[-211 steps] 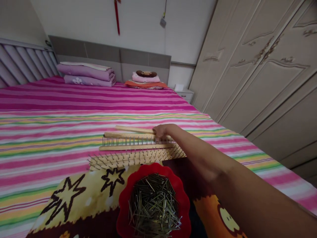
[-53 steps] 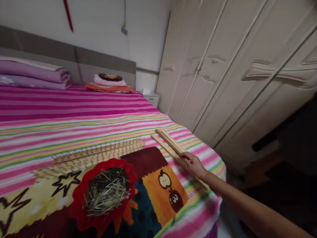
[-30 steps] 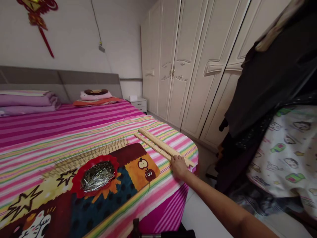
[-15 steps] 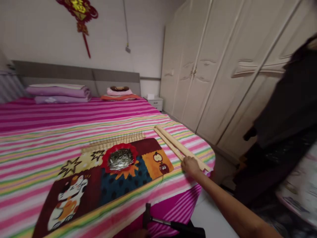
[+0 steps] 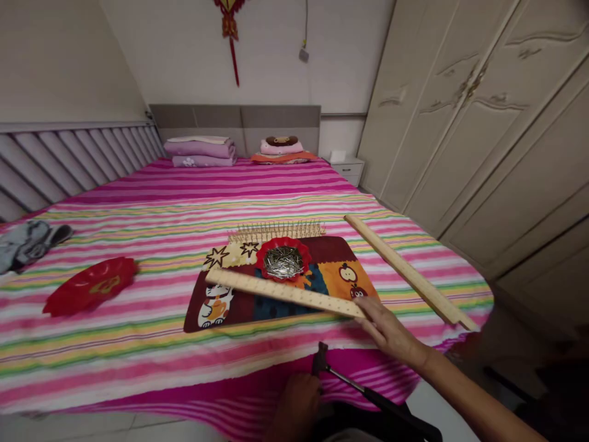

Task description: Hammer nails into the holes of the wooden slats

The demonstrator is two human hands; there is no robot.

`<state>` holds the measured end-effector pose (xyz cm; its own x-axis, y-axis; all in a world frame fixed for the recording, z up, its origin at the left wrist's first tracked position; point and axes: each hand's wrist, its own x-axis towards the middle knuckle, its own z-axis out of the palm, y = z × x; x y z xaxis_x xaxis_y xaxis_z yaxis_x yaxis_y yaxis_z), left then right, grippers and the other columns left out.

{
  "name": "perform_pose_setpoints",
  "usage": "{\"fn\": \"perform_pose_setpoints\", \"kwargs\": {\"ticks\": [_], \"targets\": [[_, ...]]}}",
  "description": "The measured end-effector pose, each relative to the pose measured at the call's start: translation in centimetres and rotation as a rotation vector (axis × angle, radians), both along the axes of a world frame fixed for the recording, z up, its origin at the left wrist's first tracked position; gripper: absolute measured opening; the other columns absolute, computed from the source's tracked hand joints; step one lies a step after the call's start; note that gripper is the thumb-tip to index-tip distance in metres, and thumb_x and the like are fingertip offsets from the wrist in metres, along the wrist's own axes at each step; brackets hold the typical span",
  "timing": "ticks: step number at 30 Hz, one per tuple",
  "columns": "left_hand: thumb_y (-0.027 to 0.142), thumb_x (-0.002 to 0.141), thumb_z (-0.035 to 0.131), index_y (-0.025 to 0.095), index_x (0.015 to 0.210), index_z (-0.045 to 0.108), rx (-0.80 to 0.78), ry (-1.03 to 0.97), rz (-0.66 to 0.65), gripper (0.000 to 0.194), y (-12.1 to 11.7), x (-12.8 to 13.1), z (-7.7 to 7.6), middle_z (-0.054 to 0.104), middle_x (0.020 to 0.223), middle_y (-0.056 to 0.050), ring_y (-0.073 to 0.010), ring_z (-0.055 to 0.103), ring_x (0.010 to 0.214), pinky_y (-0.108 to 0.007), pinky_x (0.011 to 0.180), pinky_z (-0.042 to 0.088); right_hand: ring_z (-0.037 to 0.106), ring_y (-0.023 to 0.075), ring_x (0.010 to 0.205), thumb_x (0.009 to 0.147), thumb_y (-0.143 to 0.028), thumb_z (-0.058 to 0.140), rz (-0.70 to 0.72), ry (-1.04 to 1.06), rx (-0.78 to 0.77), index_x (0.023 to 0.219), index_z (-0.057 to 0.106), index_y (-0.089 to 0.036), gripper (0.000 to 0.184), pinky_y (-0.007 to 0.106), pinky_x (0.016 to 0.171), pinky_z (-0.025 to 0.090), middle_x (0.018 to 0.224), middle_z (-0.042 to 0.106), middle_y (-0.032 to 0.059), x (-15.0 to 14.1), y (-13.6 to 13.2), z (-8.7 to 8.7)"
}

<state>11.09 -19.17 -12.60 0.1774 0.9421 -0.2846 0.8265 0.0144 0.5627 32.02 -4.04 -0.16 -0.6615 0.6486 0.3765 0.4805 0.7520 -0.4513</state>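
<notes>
Pinching one end of a dotted wooden strip (image 5: 285,293) between thumb and fingers, the right hand (image 5: 384,328) has it stretched out over the patterned mat (image 5: 243,313), just in front of the red bowl (image 5: 263,270) full of nails (image 5: 284,262). Left hand (image 5: 301,396) is down low by the head of the hammer (image 5: 363,390), honestly can't tell if it's gripping anything. More wooden strips (image 5: 405,267) lie off to the right on the striped bed cover (image 5: 151,233), and a nail-studded piece (image 5: 276,232) sits behind the bowl

Strip (image 5: 280,291) reaching left from right-hand fingers (image 5: 372,308), over mat (image 5: 331,247). Beyond and left of fingers: bowl (image 5: 261,263) on mat, nails (image 5: 284,263) in bowl, nail-studded boards (image 5: 276,233) behind bowl. Right of fingers: other strips (image 5: 405,270) on bed (image 5: 151,344). Nearer: hammer (image 5: 347,382).
</notes>
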Motion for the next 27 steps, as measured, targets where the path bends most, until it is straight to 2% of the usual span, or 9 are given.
{"fn": "perform_pose_setpoints", "kwargs": {"ticks": [3,5,9,12,15,17,19,23,27], "targets": [[0.019,0.085,0.038,0.021,0.095,0.064,-0.039,0.032,0.052,0.027,-0.2,0.3,1.2,0.065,0.101,-0.007,-0.0219,0.055,0.098,-0.033,0.087,0.038,0.058,0.0256,0.101,0.091,-0.027,0.042,0.135,-0.125,0.027,0.121,0.054,-0.019,0.033,0.04,0.09,0.047,0.108,0.064,0.0148,-2.9,0.1,0.0],[0.019,0.085,0.039,0.021,0.096,0.064,-0.04,0.017,0.053,0.027,-0.3,0.3,1.8,0.065,0.102,-0.006,-0.0215,0.055,0.099,-0.032,0.087,0.038,0.058,0.0252,0.098,0.092,-0.026,0.041,0.148,-0.175,0.028,0.119,0.056,-0.016,0.033,0.04,0.089,0.047,0.106,0.065,0.0152,-4.2,1.1,-0.2],[0.018,0.084,0.041,0.022,0.097,0.064,-0.034,0.021,0.043,0.027,-0.3,0.3,2.5,0.066,0.103,-0.006,-0.0211,0.055,0.099,-0.031,0.088,0.037,0.053,0.0312,0.105,0.089,-0.025,0.046,0.064,-0.246,0.029,0.12,0.058,-0.014,0.035,0.05,0.093,0.039,0.115,0.062,0.0183,-5.3,3.7,0.0],[0.019,0.084,0.04,0.021,0.097,0.064,-0.038,0.031,0.048,0.027,-0.1,0.3,2.5,0.066,0.101,-0.005,-0.0205,0.056,0.097,-0.031,0.086,0.038,0.043,0.0342,0.119,0.089,-0.026,0.045,-0.034,-0.3,0.023,0.129,0.051,-0.013,0.042,0.052,0.099,0.032,0.131,0.052,0.0203,-4.9,3.6,0.8],[0.019,0.084,0.04,0.021,0.095,0.064,-0.049,0.025,0.029,0.026,0.3,0.3,2.1,0.067,0.097,-0.005,-0.0194,0.057,0.094,-0.03,0.085,0.038,0.048,0.0285,0.116,0.092,-0.024,0.038,-0.075,-0.391,-0.038,0.13,0.05,-0.015,0.041,0.042,0.097,0.036,0.126,0.056,0.0177,-3.3,0.7,1.1],[0.018,0.084,0.041,0.021,0.094,0.064,-0.042,0.011,0.019,0.025,0.4,0.3,1.9,0.067,0.096,-0.004,-0.0186,0.057,0.094,-0.029,0.084,0.038,0.06,0.0239,0.093,0.089,-0.023,0.044,-0.054,-0.495,-0.132,0.113,0.062,-0.018,0.031,0.034,0.083,0.045,0.102,0.067,0.0121,-1.9,-2.3,0.6],[0.018,0.084,0.041,0.021,0.093,0.064,-0.031,-0.002,0.017,0.025,0.5,0.3,1.7,0.067,0.095,-0.003,-0.0186,0.057,0.094,-0.028,0.084,0.038,0.063,0.0249,0.079,0.079,-0.025,0.058,-0.054,-0.604,-0.227,0.097,0.068,-0.018,0.022,0.032,0.071,0.047,0.089,0.069,0.0112,-0.5,-5.3,-0.4],[0.022,0.085,0.042,0.022,0.091,0.065,-0.017,-0.061,0.036,0.024,0.4,0.3,2.1,0.067,0.093,-0.004,-0.0186,0.058,0.091,-0.027,0.082,0.039,0.063,0.0269,0.091,0.073,-0.015,0.058,-0.148,-0.694,-0.34,0.109,0.065,-0.014,0.037,0.031,0.077,0.046,0.104,0.067,0.0159,0.6,-9.3,-2.8],[0.025,0.083,0.044,0.022,0.091,0.066,-0.007,-0.12,0.067,0.023,0.5,0.3,2.4,0.069,0.092,-0.005,-0.0178,0.06,0.09,-0.026,0.081,0.041,0.056,0.0304,0.106,0.075,-0.009,0.049,-0.225,-0.689,-0.384,0.118,0.059,-0.012,0.044,0.036,0.086,0.043,0.116,0.06,0.0189,-0.3,-10.4,-4.4]]}}
